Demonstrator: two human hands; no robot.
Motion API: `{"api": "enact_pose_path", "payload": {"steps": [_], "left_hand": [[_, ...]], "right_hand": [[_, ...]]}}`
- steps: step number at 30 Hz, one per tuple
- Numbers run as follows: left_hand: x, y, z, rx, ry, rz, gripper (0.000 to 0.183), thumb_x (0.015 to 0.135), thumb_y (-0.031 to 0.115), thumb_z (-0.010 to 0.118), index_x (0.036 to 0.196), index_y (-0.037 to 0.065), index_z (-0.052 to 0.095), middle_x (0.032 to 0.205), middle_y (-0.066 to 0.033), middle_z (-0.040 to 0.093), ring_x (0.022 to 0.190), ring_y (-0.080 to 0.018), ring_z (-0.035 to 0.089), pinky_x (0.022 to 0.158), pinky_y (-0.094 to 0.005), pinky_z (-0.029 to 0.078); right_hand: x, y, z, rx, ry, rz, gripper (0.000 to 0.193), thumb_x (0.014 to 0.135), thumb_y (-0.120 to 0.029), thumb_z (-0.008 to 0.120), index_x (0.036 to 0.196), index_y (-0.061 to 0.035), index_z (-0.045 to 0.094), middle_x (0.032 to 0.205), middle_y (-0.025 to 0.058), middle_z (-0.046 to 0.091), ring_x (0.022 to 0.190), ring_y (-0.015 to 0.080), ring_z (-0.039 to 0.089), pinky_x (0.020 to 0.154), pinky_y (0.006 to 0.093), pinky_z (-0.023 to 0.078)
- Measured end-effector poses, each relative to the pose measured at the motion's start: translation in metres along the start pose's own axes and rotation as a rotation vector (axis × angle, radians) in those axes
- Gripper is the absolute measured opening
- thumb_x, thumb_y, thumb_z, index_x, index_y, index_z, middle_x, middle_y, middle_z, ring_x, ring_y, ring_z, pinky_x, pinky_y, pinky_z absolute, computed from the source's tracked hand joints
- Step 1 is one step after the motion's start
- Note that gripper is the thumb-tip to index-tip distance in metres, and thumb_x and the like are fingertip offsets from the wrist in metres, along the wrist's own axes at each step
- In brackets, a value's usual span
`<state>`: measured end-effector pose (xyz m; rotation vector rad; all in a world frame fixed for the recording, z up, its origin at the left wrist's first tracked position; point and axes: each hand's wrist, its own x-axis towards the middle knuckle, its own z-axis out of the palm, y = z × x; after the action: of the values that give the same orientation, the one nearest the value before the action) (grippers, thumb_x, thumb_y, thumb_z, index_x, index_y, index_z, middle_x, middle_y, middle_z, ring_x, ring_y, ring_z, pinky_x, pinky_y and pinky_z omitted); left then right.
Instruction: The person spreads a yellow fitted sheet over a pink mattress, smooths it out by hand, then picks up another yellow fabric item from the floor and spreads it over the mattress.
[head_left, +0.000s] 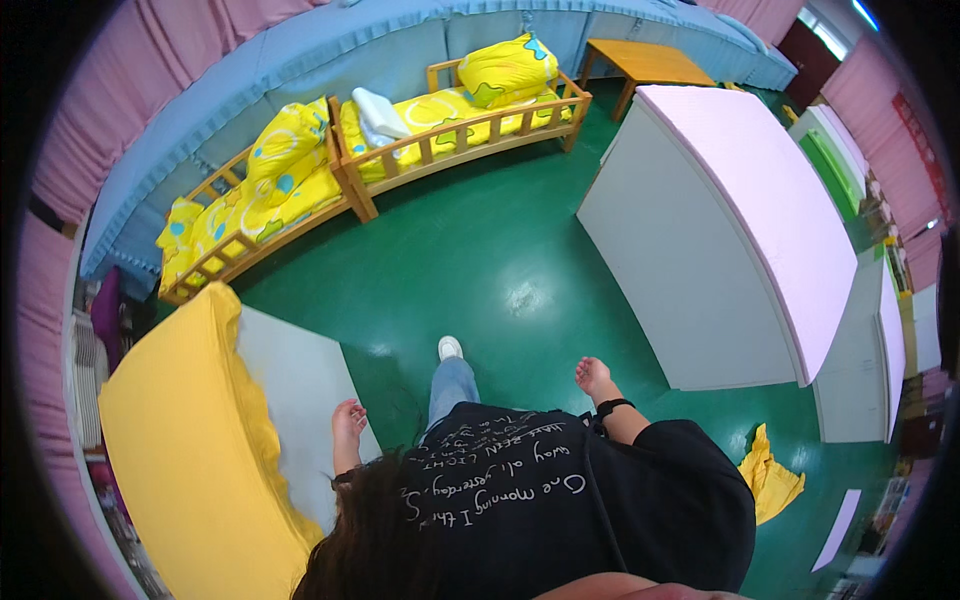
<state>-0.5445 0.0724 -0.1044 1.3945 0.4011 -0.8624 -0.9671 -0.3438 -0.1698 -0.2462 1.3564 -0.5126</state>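
My left hand point(350, 415) hangs at my side with its fingers loosely bent and a little apart, and holds nothing. It is nearest to a grey-white panel point(300, 350) beside a piece draped in yellow cloth point(180, 420). On the other side, my right hand point(592, 375), with a dark band at the wrist, is held out from my body over the green floor. Its fingers curl loosely around nothing. A white cabinet with a pink top point(690, 220) stands ahead and to the right of it, apart from the hand.
Two wooden child beds point(465, 135) with yellow bedding line the far left, in front of blue-draped furniture point(350, 45). A low wooden table point(650, 62) stands at the back. Yellow cloth point(770, 480) lies on the green floor point(480, 260) at right. My shoe point(450, 347) steps forward.
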Motion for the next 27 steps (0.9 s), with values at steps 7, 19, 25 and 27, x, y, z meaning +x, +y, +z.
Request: {"api": "enact_pose_path", "payload": {"steps": [7,19,25,27], "left_hand": [[0.107,0.068,0.073,0.089,-0.094,-0.06,0.007,0.08,0.017,0.054,0.08,0.01,0.053,0.067,-0.0016,0.053,0.063,-0.0146,0.054,0.052,-0.0285,0.041],[0.268,0.11,0.314,0.483,-0.388,-0.344,0.008,0.08,0.016,0.05,0.076,0.01,0.05,0.062,-0.0018,0.05,0.059,-0.0176,0.05,0.048,-0.0308,0.04],[0.232,0.047,0.509,0.837,-0.726,-0.282,0.007,0.081,0.017,0.05,0.081,0.011,0.053,0.063,-0.0006,0.052,0.06,-0.0145,0.052,0.049,-0.0279,0.04],[0.196,0.016,0.566,0.933,-0.804,-0.174,0.009,0.082,0.017,0.049,0.085,0.01,0.053,0.065,-0.0012,0.053,0.062,-0.0142,0.053,0.05,-0.028,0.041]], "right_hand": [[0.005,-0.031,0.06,0.025,0.078,-0.036,0.011,0.083,-0.019,0.047,0.088,-0.0095,0.05,0.076,0.0027,0.051,0.064,0.0167,0.048,0.059,0.0309,0.041],[-0.081,-0.084,0.029,0.399,0.163,-0.331,0.017,0.084,-0.018,0.049,0.097,-0.0087,0.053,0.084,0.0061,0.054,0.074,0.0185,0.053,0.062,0.0332,0.044],[-0.147,0.044,-0.117,0.881,0.734,-0.299,0.016,0.081,-0.019,0.053,0.095,-0.01,0.055,0.082,0.0035,0.055,0.07,0.0169,0.053,0.059,0.0332,0.042],[-0.164,0.091,-0.15,1.019,0.862,-0.268,0.015,0.08,-0.019,0.053,0.091,-0.0097,0.054,0.078,0.0024,0.054,0.067,0.0165,0.053,0.056,0.0324,0.041]]}}
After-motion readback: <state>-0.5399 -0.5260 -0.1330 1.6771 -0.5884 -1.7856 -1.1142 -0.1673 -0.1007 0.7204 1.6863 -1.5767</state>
